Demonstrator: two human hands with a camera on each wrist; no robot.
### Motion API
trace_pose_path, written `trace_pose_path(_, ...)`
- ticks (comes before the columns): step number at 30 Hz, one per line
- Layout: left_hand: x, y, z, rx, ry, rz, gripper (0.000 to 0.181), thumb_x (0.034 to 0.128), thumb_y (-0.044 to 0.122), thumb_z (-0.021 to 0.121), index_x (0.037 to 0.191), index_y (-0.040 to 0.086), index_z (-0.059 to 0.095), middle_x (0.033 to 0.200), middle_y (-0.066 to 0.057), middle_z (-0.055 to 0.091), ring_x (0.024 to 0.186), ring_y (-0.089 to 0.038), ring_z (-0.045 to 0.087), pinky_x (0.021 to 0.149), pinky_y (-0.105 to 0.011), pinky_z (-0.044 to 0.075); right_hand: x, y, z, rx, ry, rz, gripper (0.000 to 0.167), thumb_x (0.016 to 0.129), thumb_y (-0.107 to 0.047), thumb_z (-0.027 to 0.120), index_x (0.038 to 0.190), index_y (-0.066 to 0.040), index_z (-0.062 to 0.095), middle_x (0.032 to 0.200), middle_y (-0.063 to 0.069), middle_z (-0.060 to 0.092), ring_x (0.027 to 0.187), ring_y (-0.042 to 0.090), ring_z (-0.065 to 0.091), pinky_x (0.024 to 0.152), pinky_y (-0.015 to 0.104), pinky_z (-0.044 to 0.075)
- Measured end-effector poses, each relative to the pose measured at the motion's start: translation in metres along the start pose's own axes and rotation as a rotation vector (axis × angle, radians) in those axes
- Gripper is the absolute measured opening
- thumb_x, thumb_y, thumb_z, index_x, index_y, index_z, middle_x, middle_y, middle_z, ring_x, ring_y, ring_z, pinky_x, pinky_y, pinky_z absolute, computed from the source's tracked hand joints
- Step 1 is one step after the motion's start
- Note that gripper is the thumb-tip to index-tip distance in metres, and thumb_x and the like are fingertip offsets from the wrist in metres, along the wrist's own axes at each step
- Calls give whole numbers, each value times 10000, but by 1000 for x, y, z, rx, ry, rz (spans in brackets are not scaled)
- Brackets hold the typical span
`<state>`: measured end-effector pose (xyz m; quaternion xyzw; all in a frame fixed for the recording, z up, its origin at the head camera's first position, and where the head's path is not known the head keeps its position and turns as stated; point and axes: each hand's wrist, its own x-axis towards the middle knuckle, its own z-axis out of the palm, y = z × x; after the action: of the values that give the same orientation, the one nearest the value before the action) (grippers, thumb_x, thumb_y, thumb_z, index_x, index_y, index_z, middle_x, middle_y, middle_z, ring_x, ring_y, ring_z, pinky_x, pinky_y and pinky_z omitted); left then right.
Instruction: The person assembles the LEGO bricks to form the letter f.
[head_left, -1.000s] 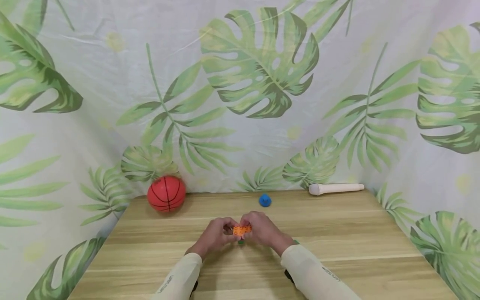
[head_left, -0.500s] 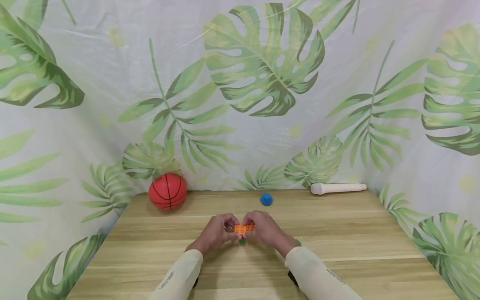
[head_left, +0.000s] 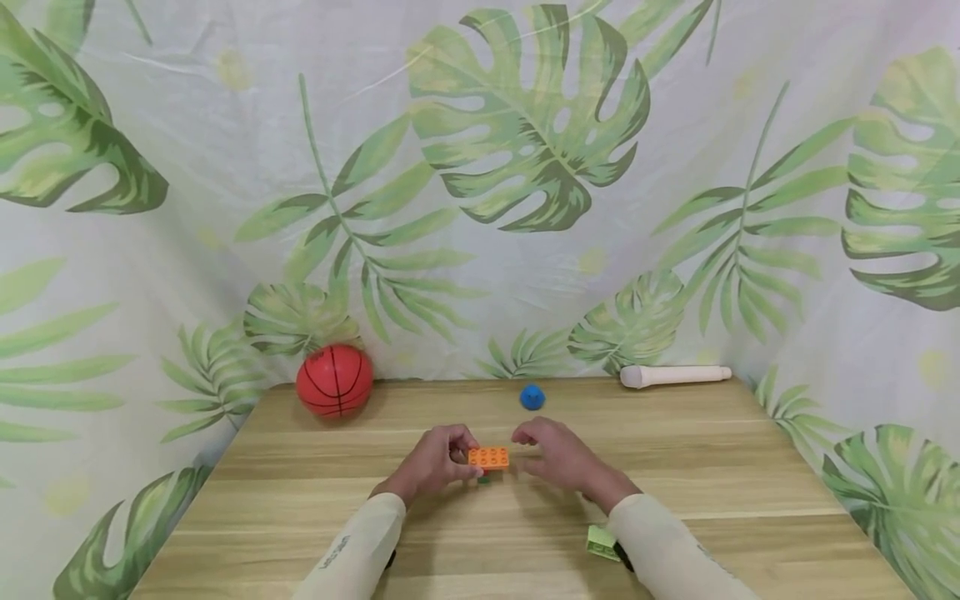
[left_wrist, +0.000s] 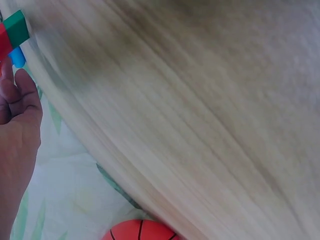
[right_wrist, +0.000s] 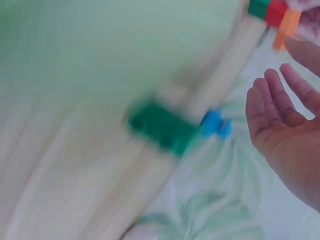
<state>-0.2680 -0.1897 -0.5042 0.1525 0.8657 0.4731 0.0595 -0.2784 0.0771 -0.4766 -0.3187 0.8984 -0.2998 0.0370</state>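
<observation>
My left hand (head_left: 435,460) pinches a small stack of toy building bricks above the wooden table. An orange brick (head_left: 488,457) with studs lies on top, with a red brick (right_wrist: 276,13) and a green brick (right_wrist: 258,8) joined under it. In the left wrist view the red and green ends show at the left edge. My right hand (head_left: 564,457) is just right of the stack, apart from it, holding nothing, its fingers loosely extended in the right wrist view. A light green brick (head_left: 602,542) lies by the right sleeve. Another green brick (right_wrist: 162,127) appears blurred in the right wrist view.
A red basketball (head_left: 334,382) sits at the table's back left corner. A small blue toy (head_left: 532,397) stands at the back middle, and a white toy microphone (head_left: 677,377) lies at the back right. Behind the wooden table (head_left: 465,550) hangs a leaf-print cloth (head_left: 525,275).
My right hand has let go of the orange brick and moved right. The light green brick has come into sight beside the right sleeve. My left hand keeps its hold on the stack.
</observation>
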Motion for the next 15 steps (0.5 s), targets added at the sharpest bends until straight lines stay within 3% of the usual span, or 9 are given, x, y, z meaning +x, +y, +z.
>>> trace_pose_path(7, 0, 0, 2, 23, 21, 4, 243, 841, 57, 912, 979, 91, 715, 942, -56, 655, 804, -167, 513, 656, -212, 418, -41, 38, -40, 1, 17, 8, 232, 985, -104, 757, 1180, 13, 715, 1162, 189, 719, 1069, 352, 684, 932, 502, 593)
trace_pose_path(15, 1, -1, 2, 44, 22, 15, 244, 849, 68, 907, 993, 87, 711, 946, -61, 661, 803, -168, 506, 657, -212, 415, -77, 74, -48, 242, -141, 22, 368, 997, -171, 763, 1298, 19, 669, 1278, 195, 702, 1109, 312, 691, 948, 370, 581)
